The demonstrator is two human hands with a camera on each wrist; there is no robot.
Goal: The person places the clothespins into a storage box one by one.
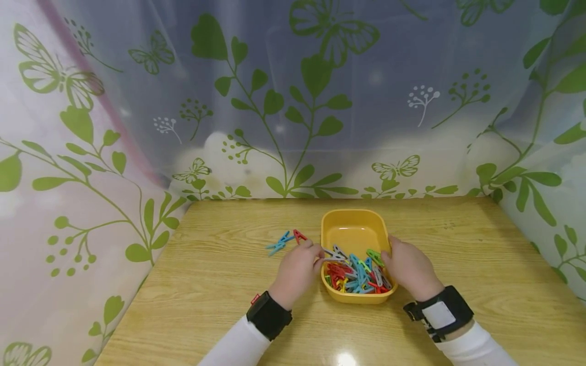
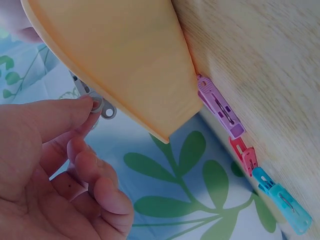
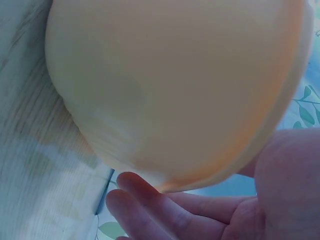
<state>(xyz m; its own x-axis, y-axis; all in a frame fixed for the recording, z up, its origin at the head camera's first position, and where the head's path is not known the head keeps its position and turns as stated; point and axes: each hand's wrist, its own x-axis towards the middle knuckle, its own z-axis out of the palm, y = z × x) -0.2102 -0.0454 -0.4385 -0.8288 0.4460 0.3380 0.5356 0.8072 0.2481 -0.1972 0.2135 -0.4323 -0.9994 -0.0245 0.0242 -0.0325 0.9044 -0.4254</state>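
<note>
A yellow plastic bin [image 1: 359, 299] holds a heap of clothespins [image 1: 359, 274] in red, blue, grey, green and yellow, piled toward its near end. At the bin's left rim, my left hand [image 1: 296, 269] pinches a grey clothespin [image 2: 108, 111] between thumb and index finger. My right hand [image 1: 412, 267] grips the right rim, thumb over the inside and fingers against the outer wall. Left of the bin, a blue clothespin [image 1: 278, 245] and a red clothespin [image 1: 298, 235] lie on the table; the left wrist view also shows a purple clothespin [image 2: 222, 107] there.
The wooden table [image 1: 206, 305] reaches a patterned curtain [image 1: 256, 127] at the back, with more curtain along both sides. Black straps with devices are worn on both wrists, the left wristband [image 1: 269, 315] and the right wristband [image 1: 441, 312].
</note>
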